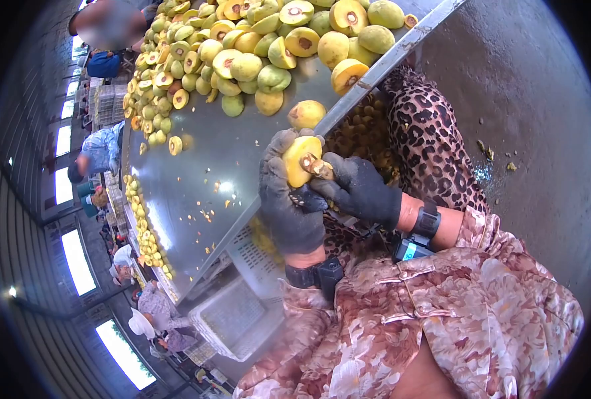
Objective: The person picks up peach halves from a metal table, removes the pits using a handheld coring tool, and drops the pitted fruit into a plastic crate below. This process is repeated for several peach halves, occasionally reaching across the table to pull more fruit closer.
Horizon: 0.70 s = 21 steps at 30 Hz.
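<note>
My left hand (287,193), in a dark grey glove, is wrapped round a yellow peach half (297,161), its cut face turned up. A brown, pit-like piece (317,166) sits at the middle of that face. My right hand (362,188), gloved too, is closed with its fingertips against the brown piece and the fruit. Whatever else lies inside its grip is hidden by the fingers. Just beyond my hands, a peach (307,114) rests near the rim of the metal table (232,149).
Piled on the table are many peaches and cut halves (242,60), with scraps (207,215) scattered nearby. Below the rim are a white crate (229,316) and a container of fruit pieces (368,136). A leopard-print leg (428,126) is beside it. Other people (159,306) are along the far side.
</note>
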Motion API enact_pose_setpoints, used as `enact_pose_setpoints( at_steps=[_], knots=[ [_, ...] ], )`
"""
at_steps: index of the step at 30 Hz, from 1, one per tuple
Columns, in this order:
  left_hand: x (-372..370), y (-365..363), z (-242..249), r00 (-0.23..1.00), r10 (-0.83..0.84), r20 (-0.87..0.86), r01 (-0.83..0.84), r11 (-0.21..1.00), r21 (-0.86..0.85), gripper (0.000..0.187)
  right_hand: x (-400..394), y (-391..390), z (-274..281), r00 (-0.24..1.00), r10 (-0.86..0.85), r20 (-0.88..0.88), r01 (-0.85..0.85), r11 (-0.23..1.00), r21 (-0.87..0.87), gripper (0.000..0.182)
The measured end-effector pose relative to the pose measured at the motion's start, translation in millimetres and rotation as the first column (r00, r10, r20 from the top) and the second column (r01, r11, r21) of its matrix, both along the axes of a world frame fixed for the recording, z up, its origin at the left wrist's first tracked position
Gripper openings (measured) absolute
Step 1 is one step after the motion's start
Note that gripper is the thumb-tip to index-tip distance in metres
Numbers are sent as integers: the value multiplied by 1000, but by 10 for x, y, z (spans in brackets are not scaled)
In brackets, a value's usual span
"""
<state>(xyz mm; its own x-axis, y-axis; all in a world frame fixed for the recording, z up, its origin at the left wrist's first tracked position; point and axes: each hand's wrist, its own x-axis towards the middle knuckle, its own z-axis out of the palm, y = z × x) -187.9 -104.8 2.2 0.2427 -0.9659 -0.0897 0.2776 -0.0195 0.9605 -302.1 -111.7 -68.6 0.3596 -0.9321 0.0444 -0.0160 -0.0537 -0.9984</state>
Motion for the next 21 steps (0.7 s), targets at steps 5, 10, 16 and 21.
enact_pose_setpoints(
  at_steps=[5, 10, 16, 21],
  knots=[
    [-2, -11, 9, 992, -59, 111, 67, 995, -75, 41, -11, 58, -37, 975, 39, 220, -53, 997, 57, 27],
    [36, 24, 167, 781, -11, 624, 41, 999, -35, 38, 59, 84, 39, 735, 139, 663, -316, 936, 154, 22],
    [50, -163, 187, 912, -115, 395, 140, 990, -34, 35, -154, 92, 35, 745, 166, 646, -544, 712, 444, 13],
    [25, -133, 115, 992, -107, -64, 110, 993, 38, 33, -56, 129, -33, 770, 131, 625, -471, 777, 417, 14]
  ],
)
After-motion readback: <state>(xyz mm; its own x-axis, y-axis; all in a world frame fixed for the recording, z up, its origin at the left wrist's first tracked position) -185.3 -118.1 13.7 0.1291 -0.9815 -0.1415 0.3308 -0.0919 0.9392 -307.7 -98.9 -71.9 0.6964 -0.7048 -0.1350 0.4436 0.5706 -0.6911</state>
